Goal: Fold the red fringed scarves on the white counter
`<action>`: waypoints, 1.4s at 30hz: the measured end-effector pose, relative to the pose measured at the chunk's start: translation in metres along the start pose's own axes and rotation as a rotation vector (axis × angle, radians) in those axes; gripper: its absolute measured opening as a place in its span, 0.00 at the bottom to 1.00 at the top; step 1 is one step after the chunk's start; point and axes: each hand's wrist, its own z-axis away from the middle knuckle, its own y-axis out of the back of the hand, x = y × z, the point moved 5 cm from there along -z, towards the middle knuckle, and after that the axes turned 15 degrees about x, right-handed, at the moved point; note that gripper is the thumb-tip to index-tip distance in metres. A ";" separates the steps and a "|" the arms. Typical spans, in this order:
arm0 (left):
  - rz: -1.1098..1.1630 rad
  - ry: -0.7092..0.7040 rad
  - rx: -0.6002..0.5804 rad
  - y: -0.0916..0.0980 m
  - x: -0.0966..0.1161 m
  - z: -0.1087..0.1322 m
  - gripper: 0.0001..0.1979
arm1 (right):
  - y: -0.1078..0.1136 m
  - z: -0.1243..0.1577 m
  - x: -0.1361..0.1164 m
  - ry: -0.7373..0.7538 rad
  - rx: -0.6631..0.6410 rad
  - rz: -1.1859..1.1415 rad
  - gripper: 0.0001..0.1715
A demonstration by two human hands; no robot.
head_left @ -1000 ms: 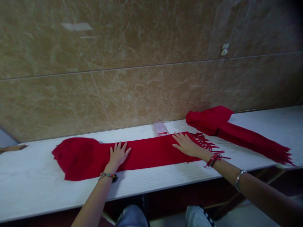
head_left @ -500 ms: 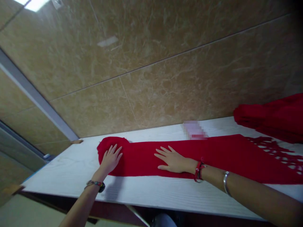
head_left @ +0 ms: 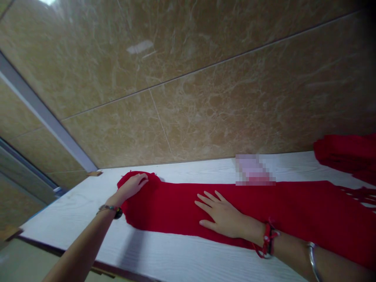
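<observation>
A long red scarf (head_left: 182, 207) with a fringe at its right end lies stretched along the white tabletop. Its left end is bunched into a thick roll or fold. Over that bunched end, my left hand (head_left: 133, 187) curls with its fingers bent and close together on the cloth; the fingertips are partly hidden. My right hand (head_left: 223, 215) rests flat on the middle of the scarf, fingers spread, holding nothing.
At the back right, more red cloth (head_left: 346, 154) lies in a folded pile. A blurred-out pinkish packet (head_left: 252, 168) sits behind the scarf. Brown marbled wall tiles (head_left: 205, 105) rise along the back edge of the white table (head_left: 96, 196).
My left hand has gone from lying with fingers spread to curling over the bunched end. My right hand stays flat on the scarf. The view has shifted slightly.
</observation>
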 end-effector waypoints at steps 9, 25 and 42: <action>0.152 0.094 0.090 0.098 0.027 -0.028 0.18 | 0.005 0.000 -0.001 0.009 0.063 -0.029 0.31; -0.389 0.153 0.173 -0.005 0.046 -0.042 0.15 | 0.006 0.003 0.009 -0.059 0.098 0.072 0.30; 0.058 -0.326 -0.154 -0.005 0.149 0.072 0.21 | 0.018 0.004 -0.014 0.143 0.199 -0.299 0.22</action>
